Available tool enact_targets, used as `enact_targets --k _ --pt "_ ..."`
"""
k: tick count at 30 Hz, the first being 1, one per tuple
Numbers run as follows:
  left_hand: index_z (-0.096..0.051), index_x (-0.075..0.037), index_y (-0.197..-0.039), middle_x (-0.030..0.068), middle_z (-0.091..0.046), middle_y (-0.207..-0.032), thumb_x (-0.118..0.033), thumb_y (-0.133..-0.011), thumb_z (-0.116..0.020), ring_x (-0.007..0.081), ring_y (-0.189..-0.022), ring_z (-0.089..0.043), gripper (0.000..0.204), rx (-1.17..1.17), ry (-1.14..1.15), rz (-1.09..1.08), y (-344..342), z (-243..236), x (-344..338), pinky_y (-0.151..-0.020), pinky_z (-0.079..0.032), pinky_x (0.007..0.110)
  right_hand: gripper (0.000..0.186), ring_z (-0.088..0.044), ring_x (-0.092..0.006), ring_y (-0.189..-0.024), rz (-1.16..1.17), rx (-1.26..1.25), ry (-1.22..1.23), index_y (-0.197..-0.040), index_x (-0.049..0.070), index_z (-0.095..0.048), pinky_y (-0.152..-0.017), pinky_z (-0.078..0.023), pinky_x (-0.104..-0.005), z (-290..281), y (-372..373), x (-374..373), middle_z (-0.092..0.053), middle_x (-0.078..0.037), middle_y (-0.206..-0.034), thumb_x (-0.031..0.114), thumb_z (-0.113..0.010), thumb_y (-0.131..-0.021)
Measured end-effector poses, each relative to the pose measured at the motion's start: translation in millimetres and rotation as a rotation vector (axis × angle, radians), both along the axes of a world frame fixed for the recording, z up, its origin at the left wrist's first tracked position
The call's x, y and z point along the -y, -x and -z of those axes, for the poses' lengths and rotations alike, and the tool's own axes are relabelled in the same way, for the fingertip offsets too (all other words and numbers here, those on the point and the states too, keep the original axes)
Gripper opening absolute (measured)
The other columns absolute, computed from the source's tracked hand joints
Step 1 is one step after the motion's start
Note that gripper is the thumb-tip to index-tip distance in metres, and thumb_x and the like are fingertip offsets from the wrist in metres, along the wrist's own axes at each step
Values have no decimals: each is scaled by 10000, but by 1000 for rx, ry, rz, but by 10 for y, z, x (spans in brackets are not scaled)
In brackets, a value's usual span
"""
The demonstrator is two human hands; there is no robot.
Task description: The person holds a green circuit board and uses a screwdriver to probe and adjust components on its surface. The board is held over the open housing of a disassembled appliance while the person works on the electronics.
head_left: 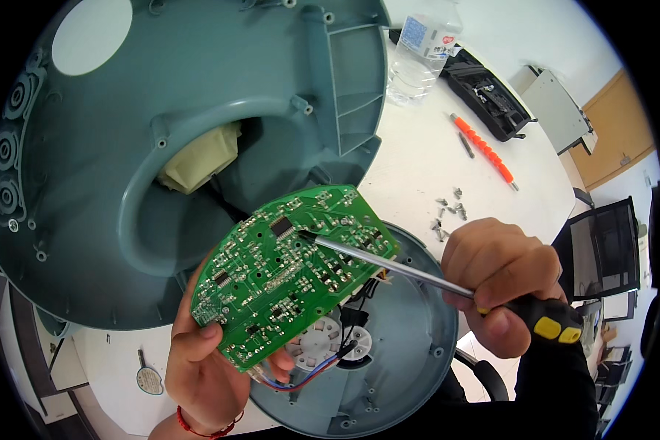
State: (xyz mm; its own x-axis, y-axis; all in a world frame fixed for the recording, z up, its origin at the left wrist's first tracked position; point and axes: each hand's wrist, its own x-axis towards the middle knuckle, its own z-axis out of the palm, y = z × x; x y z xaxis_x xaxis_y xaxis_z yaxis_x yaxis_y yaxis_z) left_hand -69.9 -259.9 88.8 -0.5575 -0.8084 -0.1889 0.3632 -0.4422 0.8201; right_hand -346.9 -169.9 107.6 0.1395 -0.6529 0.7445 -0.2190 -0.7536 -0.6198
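A green circuit board (301, 293) with many soldered parts is gripped at its lower left edge by my left hand (198, 367), thumb on top and fingers beneath. My right hand (495, 282) is wrapped round a screwdriver (389, 268) with a black and yellow handle. Its dark tip lies at the board's upper middle, beside a black chip (281, 227); whether it touches the board I cannot tell. Coloured wires (308, 378) run from the board's underside to a round blue-grey housing (411, 381) below, which holds white plastic discs (319, 343).
A large blue-grey shell (220, 70) fills the upper left. On the white table (411, 158) lie loose screws (451, 209), an orange flexible shaft (484, 150), a dark bit (466, 145), a black tool case (488, 92) and a small tag (149, 380). A water bottle (422, 59) stands behind.
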Motion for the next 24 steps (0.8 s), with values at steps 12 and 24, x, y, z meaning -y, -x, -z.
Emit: enact_targets --k 12,24 --pt "-294 52 -1505 300 -693 -957 -286 -870 -439 284 -641 -716 733 43 -9 37 -20 -38 24 -508 -598 346 144 -528 -201 -470 4 -153 219 -898 -10 -580 -427 -407 -296 29 -25 41 -549 -82 -647 59 -641 -788" --pt "-284 54 -1514 284 -694 -962 -302 -875 -447 277 -657 -716 749 15 34 89 -17 -41 38 -538 -599 351 126 -531 -209 -498 -113 -208 305 -882 -31 -572 -438 -414 -306 48 -87 75 -562 -91 -685 -1 -640 -781"
